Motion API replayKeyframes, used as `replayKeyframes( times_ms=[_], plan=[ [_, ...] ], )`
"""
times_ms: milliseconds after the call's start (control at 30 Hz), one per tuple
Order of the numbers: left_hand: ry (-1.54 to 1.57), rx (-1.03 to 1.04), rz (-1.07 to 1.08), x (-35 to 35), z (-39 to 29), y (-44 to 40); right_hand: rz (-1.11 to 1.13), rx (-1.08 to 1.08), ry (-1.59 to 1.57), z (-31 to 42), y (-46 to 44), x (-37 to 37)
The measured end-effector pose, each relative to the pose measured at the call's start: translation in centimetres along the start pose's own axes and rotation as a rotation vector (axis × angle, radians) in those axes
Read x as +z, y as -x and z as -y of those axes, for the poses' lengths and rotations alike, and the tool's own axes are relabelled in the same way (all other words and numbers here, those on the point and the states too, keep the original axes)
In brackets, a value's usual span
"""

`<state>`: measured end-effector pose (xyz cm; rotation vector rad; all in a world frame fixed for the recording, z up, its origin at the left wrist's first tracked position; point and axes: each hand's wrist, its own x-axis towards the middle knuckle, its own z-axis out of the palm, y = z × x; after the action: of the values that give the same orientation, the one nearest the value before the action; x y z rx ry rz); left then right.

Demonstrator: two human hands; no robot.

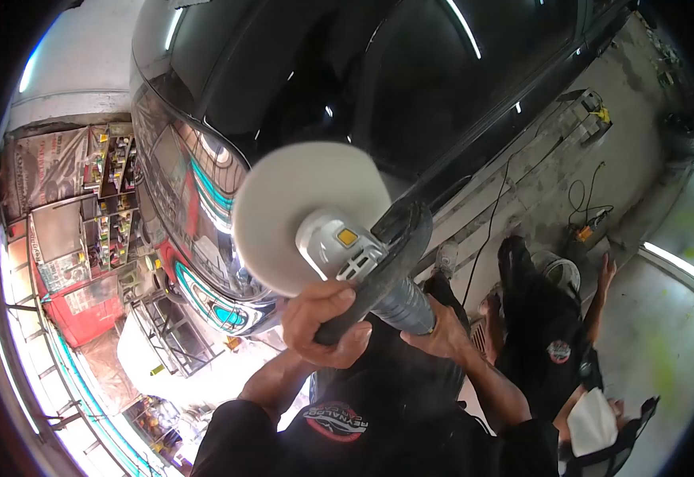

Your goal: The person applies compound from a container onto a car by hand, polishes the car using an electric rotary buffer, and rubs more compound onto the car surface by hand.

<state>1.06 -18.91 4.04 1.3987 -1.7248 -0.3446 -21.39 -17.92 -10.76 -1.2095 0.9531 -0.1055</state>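
Both my hands are on a car polisher with a large pale round pad. My left hand is wrapped round its black side handle, fingers closed. Around the grey-blue rear body of the tool, my right hand is closed. The pad lies over the front of a glossy black car; whether it touches the paint I cannot tell. Part of the car near the headlight is hidden behind the pad.
A person in black is close by on the right, near a white bucket. A dark cable runs along the floor beside the car. Shelves with bottles stand at the left. An orange-and-black tool lies on the floor.
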Motion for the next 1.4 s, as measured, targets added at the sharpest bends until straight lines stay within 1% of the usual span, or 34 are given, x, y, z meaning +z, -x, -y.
replayKeyframes(
  times_ms=[33,67,167,233,367,500,567,667,733,867,967,1100,1200,1300,1333,1400],
  plan=[
    [0.009,-0.01,-0.011,0.4,0.3,1.2,0.018,0.031,0.021,-0.9,0.1,0.4],
    [-0.013,-0.062,0.007,0.6,0.2,2.3,0.036,0.06,0.044,-1.7,0.1,0.7],
    [-0.078,-0.075,0.04,1.7,0.2,3.7,0.037,-0.002,-0.055,-4.6,0.4,2.0],
    [-0.096,-0.069,0.028,2.2,0.1,3.5,0.021,-0.035,-0.074,-5.0,0.4,2.1],
    [-0.063,-0.03,0.028,2.3,-0.5,0.1,-0.087,-0.171,-0.118,-4.0,-0.2,1.2],
    [-0.011,0.035,0.015,2.2,-0.8,-4.1,-0.089,-0.19,-0.202,-2.0,-2.1,-0.8],
    [-0.019,0.04,0.037,2.3,-0.7,-4.3,-0.096,-0.196,-0.201,-1.4,-2.8,-1.2],
    [-0.032,0.03,0.058,2.7,-0.3,-3.1,-0.044,-0.152,-0.203,-3.2,-2.8,-0.6],
    [-0.03,-0.002,0.047,3.0,0.0,-0.8,0.0,-0.107,-0.196,-4.4,-2.2,0.0],
    [-0.069,-0.115,0.04,3.1,0.6,4.1,0.083,-0.015,-0.153,-6.4,-0.4,1.6],
    [-0.066,-0.127,0.022,2.9,0.5,4.8,0.107,-0.012,-0.151,-7.0,0.0,2.3],
    [-0.047,-0.056,0.016,1.7,-0.4,1.1,0.037,-0.073,-0.098,-4.0,-0.5,1.8],
    [-0.004,0.008,0.008,0.4,-0.9,-3.1,-0.036,-0.158,-0.129,-1.9,-1.7,0.6],
    [0.041,0.037,0.035,-1.2,-1.2,-6.9,-0.106,-0.228,-0.089,2.6,-3.0,-1.2],
    [0.046,0.046,0.034,-1.6,-1.1,-7.7,-0.12,-0.236,-0.112,3.3,-3.3,-1.6],
    [0.059,0.064,0.03,-1.9,-0.7,-8.2,-0.093,-0.183,-0.13,4.0,-3.9,-1.4]
  ],
)
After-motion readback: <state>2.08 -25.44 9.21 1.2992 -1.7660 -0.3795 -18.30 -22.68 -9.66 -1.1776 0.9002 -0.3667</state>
